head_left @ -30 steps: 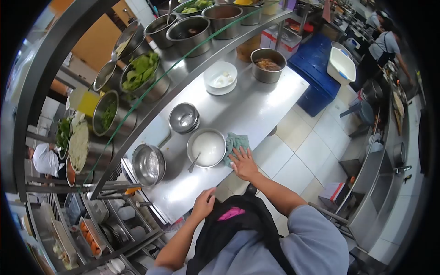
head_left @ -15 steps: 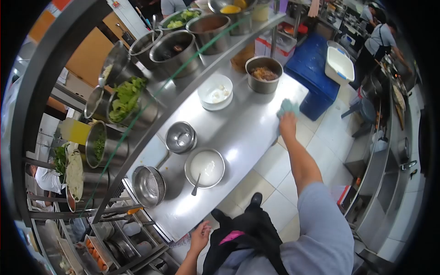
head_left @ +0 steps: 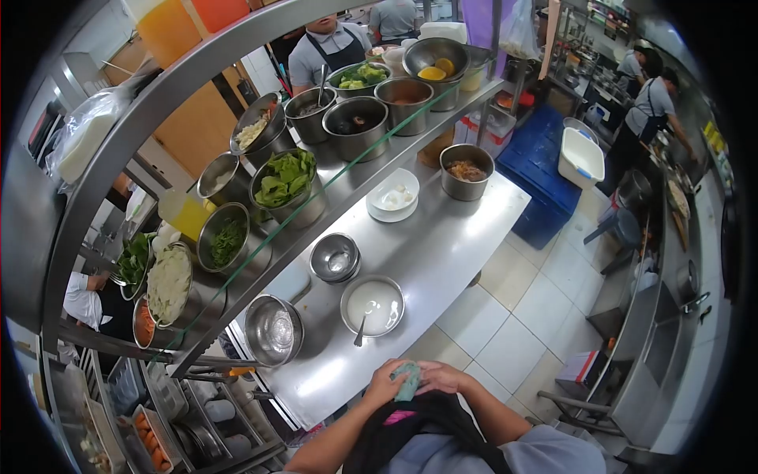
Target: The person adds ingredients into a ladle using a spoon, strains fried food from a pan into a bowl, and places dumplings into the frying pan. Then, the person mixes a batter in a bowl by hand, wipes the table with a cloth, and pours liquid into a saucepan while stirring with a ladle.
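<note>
A folded pale green cloth (head_left: 407,381) is held close in front of my apron, at the near edge of the steel table (head_left: 442,272). My left hand (head_left: 384,385) wraps round its left side. From the other side, the fingers of my right hand (head_left: 444,378) close on the cloth, partly hidden behind it. Beyond my hands stands a bowl of white liquid (head_left: 379,300) with a spoon (head_left: 360,332) leaning in it. Stacked metal bowls (head_left: 335,259) and another metal bowl (head_left: 274,330) are to its left.
A pot of brown food (head_left: 466,186) and a white bowl (head_left: 392,193) stand at the table's far end. Overhead, a shelf (head_left: 347,186) carries several food containers. A blue chest (head_left: 529,174) adjoins the far end. Other people work beyond the shelf and at the right counter.
My right hand has come back from the table's far right corner to my waist, bringing the cloth. My left hand has risen to meet it. The view has shifted.
</note>
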